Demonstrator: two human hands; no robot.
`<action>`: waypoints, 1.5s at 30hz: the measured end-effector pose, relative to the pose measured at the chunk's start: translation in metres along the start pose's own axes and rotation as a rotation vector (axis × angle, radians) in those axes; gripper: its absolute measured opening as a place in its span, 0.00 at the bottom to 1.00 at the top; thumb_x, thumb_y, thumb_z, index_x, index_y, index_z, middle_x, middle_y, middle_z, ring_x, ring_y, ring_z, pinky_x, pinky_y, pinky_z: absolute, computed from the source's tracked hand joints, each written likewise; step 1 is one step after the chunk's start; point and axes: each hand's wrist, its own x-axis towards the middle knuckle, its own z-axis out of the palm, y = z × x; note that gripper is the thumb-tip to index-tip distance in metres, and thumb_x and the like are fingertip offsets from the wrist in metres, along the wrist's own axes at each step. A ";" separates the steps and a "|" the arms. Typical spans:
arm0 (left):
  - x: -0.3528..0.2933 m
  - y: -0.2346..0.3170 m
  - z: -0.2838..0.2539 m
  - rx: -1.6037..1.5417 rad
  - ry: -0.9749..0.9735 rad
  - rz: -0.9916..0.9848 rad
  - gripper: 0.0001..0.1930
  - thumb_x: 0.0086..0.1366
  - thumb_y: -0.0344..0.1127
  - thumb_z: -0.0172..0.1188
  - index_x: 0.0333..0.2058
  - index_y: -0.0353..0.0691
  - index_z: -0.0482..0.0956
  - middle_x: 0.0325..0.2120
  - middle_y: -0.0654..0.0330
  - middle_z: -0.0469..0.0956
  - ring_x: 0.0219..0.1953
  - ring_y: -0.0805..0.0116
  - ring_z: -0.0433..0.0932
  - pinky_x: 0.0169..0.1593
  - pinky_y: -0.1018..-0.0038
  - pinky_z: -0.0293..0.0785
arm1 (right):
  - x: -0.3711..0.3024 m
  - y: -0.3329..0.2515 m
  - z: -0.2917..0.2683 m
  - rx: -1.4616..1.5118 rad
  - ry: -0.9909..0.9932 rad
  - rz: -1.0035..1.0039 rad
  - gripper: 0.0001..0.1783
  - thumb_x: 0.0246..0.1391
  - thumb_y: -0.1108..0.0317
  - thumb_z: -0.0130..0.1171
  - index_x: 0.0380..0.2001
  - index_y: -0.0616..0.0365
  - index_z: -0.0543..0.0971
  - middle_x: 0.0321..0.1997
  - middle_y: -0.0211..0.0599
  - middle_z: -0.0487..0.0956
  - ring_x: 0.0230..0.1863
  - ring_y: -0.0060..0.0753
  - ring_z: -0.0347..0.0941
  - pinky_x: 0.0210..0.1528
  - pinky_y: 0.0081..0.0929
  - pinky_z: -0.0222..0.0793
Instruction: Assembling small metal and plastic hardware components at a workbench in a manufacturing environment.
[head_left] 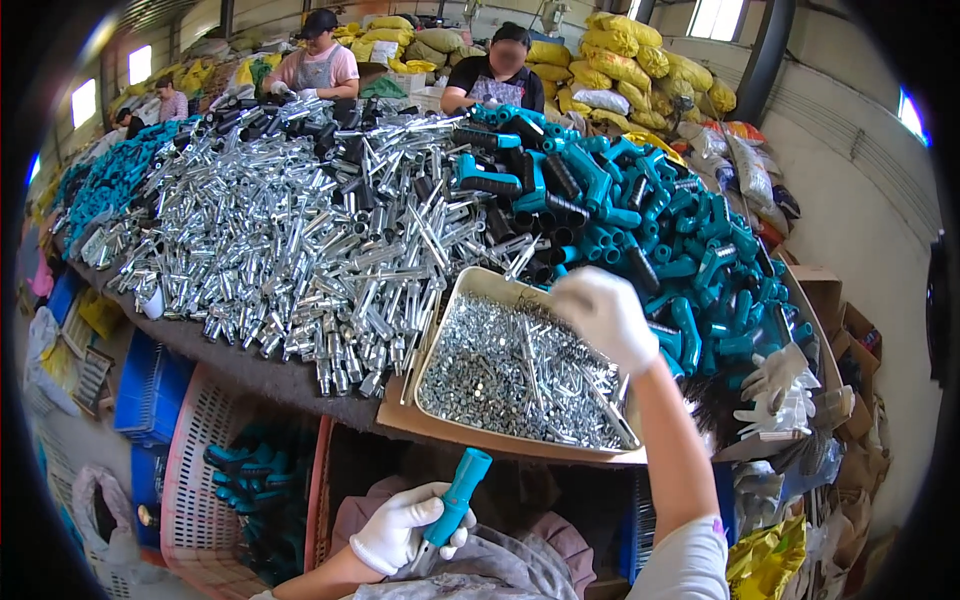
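Note:
My left hand (pixel 402 532), in a white glove, is closed around a teal plastic tool housing (pixel 463 490). The housing tilts upward with its open round end at the top, and a bit of metal shows below my fingers. My right hand (pixel 608 318), also gloved, is over the right part of a cream tray (pixel 428 352); its fingers are blurred and partly hidden, so what they hold is unclear. Heaped in the tray are small silver metal pieces (pixel 475 375), with several long metal rods (pixel 528 358) lying among them.
Piles of silver metal parts (pixel 270 230) and teal and black housings (pixel 680 250) cover the table. Below stands a pink basket (pixel 200 480) of teal parts, beside blue crates (pixel 150 390). White gloves (pixel 778 390) lie at the right edge. Co-workers (pixel 500 75) are across the table.

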 end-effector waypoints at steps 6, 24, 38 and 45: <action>-0.003 -0.009 -0.009 -0.034 0.121 -0.019 0.20 0.73 0.41 0.50 0.55 0.32 0.68 0.42 0.46 0.77 0.38 0.58 0.79 0.39 0.66 0.78 | 0.071 0.103 0.017 -0.660 0.122 0.158 0.13 0.42 0.71 0.65 0.36 0.50 0.84 0.42 0.39 0.79 0.46 0.47 0.75 0.48 0.40 0.73; 0.003 -0.014 0.019 0.128 0.062 -0.107 0.24 0.67 0.32 0.53 0.58 0.24 0.63 0.42 0.46 0.76 0.39 0.60 0.79 0.39 0.69 0.79 | -0.191 -0.125 0.045 1.143 0.435 0.751 0.27 0.49 0.71 0.67 0.52 0.67 0.72 0.51 0.44 0.77 0.53 0.33 0.74 0.59 0.31 0.67; -0.015 -0.034 0.016 0.476 -0.046 -0.201 0.29 0.70 0.32 0.54 0.65 0.28 0.58 0.46 0.49 0.75 0.41 0.64 0.79 0.40 0.73 0.77 | -0.207 -0.120 0.059 1.508 0.515 0.659 0.05 0.41 0.77 0.52 0.19 0.56 0.69 0.37 0.49 0.81 0.42 0.47 0.76 0.53 0.40 0.70; -0.008 -0.036 0.018 0.374 -0.033 -0.285 0.29 0.70 0.33 0.53 0.66 0.29 0.57 0.46 0.48 0.75 0.41 0.64 0.79 0.40 0.73 0.77 | -0.218 -0.119 0.076 1.544 0.560 0.659 0.10 0.47 0.71 0.60 0.18 0.55 0.69 0.37 0.48 0.82 0.44 0.47 0.77 0.53 0.42 0.70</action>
